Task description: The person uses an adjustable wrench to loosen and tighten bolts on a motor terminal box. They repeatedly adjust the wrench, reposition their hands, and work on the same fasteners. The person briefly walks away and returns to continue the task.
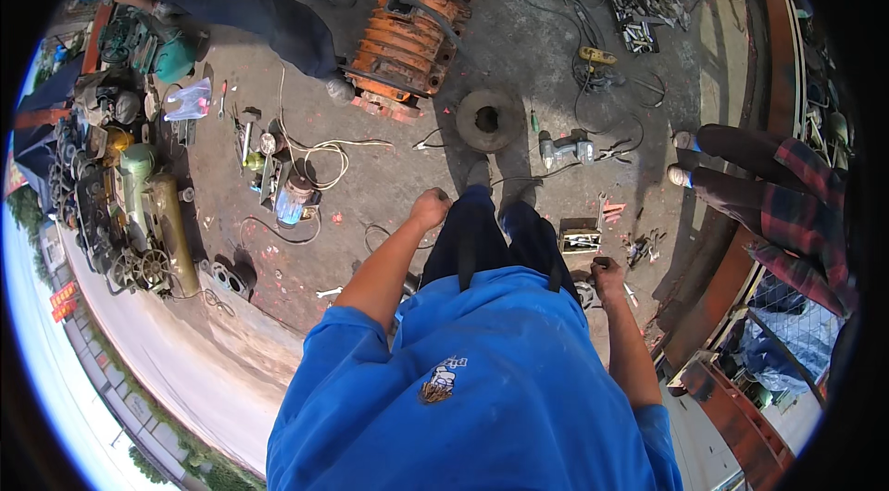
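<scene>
My left hand (pixel 431 210) hangs beside my left thigh, its fingers curled closed, with nothing showing in it. On the other side my right hand (pixel 607 278) is curled closed too, its fingertips dark; nothing sticks out of it. The thing nearest that hand is a small open box of tools (pixel 581 241) on the ground. Just beyond my feet lies a round grey metal ring (pixel 489 120) with a hole in its middle. A cordless power tool (pixel 567 150) rests to the right of the ring. Farther off lies a large orange ribbed machine housing (pixel 404 37).
One person in dark trousers (pixel 269 10) stands at the far left, another in a plaid shirt (pixel 806 190) at the right. Cables (pixel 324 153) run across the ground. Machine parts (pixel 139 186) are piled on the left; a socket set (pixel 635 26) lies at the far right.
</scene>
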Available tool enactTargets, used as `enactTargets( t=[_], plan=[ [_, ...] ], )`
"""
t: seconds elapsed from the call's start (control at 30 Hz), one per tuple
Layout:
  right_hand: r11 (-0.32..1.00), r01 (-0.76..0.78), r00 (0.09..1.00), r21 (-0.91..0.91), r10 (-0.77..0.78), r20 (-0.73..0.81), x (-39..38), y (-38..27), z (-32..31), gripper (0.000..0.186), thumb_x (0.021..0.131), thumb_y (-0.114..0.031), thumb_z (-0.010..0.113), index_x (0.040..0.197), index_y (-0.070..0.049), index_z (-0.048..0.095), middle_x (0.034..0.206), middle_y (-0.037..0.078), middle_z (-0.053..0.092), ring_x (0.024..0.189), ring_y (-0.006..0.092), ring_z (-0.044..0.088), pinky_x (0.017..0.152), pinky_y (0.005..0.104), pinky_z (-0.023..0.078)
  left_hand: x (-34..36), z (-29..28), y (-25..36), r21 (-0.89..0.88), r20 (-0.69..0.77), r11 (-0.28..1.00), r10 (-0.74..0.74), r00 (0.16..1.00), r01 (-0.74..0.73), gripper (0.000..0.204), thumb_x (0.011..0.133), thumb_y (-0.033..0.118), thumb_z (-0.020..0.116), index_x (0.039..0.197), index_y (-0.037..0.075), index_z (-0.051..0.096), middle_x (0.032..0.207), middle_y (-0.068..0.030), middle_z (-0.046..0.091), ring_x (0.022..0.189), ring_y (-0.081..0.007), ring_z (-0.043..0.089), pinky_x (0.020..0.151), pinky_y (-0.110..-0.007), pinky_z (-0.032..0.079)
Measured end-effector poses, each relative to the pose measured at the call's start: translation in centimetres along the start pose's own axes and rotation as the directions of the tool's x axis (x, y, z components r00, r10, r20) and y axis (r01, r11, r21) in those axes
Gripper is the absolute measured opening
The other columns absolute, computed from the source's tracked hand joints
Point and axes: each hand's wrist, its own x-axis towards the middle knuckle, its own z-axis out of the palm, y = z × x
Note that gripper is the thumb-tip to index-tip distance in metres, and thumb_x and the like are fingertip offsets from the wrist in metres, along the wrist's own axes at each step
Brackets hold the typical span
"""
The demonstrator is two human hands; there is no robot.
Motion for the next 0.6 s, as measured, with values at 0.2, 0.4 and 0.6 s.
enactTargets(
  t=[0.2, 0.4, 0.6],
  plan=[
    [0.998, -0.056, 0.998, -0.042, 0.056, 0.001, 1.2, -2.4, -2.2, 0.033, 0.087, -0.018, 0.066, 0.113, 0.003, 0.069, 0.082, 0.017, 0.073, 0.066, 0.0239, 0.071, 0.063, 0.0352, 0.055, -1.7, 0.3, 0.9, -0.100, -0.076, 0.995, -0.019, 0.997, 0.011, 0.035, 0.086, 0.029, 0.067, 0.101, -0.001, 0.072, 0.106, -0.0224, 0.072, 0.104, -0.0367, 0.067, 0.090, -0.043, 0.051],
    [1.000, -0.014, 0.999, -0.018, 0.014, 0.035, 2.2, -3.7, -3.7, 0.033, 0.086, -0.014, 0.063, 0.112, 0.006, 0.067, 0.081, 0.017, 0.073, 0.065, 0.0222, 0.070, 0.061, 0.0344, 0.055, -4.1, 2.9, -0.3, -0.147, -0.043, 0.985, -0.098, 0.994, 0.091, 0.036, 0.086, 0.028, 0.066, 0.105, -0.002, 0.072, 0.110, -0.0238, 0.070, 0.108, -0.0375, 0.066, 0.094, -0.043, 0.051],
    [0.999, -0.021, 0.995, 0.025, 0.019, 0.093, 3.3, -2.4, -3.6, 0.032, 0.086, -0.015, 0.064, 0.109, 0.007, 0.067, 0.082, 0.017, 0.071, 0.064, 0.0219, 0.069, 0.061, 0.0336, 0.055, -5.1, 5.7, -4.0, -0.237, -0.034, 0.957, -0.182, 0.983, 0.169, 0.036, 0.086, 0.028, 0.067, 0.105, -0.002, 0.072, 0.108, -0.0248, 0.070, 0.106, -0.0379, 0.067, 0.092, -0.043, 0.052]
  ],
)
